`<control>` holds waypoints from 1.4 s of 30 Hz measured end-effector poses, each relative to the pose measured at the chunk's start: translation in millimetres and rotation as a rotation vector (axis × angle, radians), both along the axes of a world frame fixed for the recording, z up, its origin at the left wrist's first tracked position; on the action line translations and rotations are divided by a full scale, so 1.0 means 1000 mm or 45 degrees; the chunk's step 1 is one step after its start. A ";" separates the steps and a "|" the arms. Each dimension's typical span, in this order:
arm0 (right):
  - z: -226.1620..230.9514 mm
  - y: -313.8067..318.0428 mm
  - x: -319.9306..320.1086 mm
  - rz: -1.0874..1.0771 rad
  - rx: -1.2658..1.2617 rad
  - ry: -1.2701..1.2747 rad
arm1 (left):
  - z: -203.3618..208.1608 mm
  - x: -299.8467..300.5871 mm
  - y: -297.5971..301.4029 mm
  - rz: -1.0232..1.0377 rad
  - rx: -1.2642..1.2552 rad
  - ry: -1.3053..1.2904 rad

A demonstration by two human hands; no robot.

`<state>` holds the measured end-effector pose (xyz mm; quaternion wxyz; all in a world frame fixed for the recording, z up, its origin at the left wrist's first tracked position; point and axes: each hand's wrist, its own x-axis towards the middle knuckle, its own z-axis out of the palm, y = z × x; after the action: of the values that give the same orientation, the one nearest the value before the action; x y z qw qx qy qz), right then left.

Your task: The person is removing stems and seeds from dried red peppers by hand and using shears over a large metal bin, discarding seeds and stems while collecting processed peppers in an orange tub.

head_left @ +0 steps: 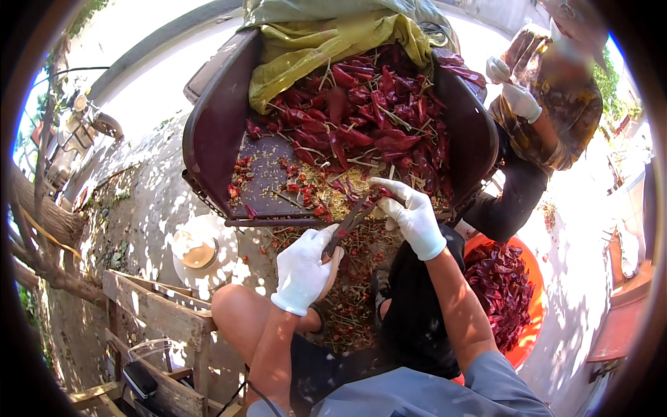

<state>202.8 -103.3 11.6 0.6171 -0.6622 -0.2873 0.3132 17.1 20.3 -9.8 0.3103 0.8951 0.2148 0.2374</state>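
My left hand (303,270), in a white glove, is closed round the handles of a pair of scissors (349,224). Their blades point up and right toward my right hand (415,221), also gloved in white. Its fingers pinch a dark red dried chili pepper (377,194) beside the blade tips. Both hands are over the near edge of a dark maroon cart bed (217,149). Beyond them, a heap of dried red chili peppers (361,111) with pale stems fills much of the bed. Yellow seeds (338,198) and cut-off stem ends (240,174) lie on its floor.
A yellow-green sack (299,52) drapes over the cart's far end. An orange tub (533,306) of peppers stands right of my legs. Another person (549,104) with white gloves is at the cart's right side. To the left are a straw hat (194,249) and a wooden frame (154,313).
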 end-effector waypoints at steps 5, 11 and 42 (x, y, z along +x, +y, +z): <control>-0.007 0.001 0.000 -0.065 -0.022 -0.061 | -0.008 -0.003 0.006 -0.015 0.093 0.057; -0.022 0.003 0.003 -0.077 0.082 -0.642 | -0.004 -0.008 0.010 0.001 0.190 0.154; -0.023 0.009 0.004 -0.021 -0.079 -1.123 | -0.026 -0.010 0.021 -0.163 -0.062 0.271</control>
<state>206.3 -94.0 -11.5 0.4177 -0.7529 -0.5085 0.0042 7.4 41.1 -36.3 0.3221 0.9193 0.1947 0.1154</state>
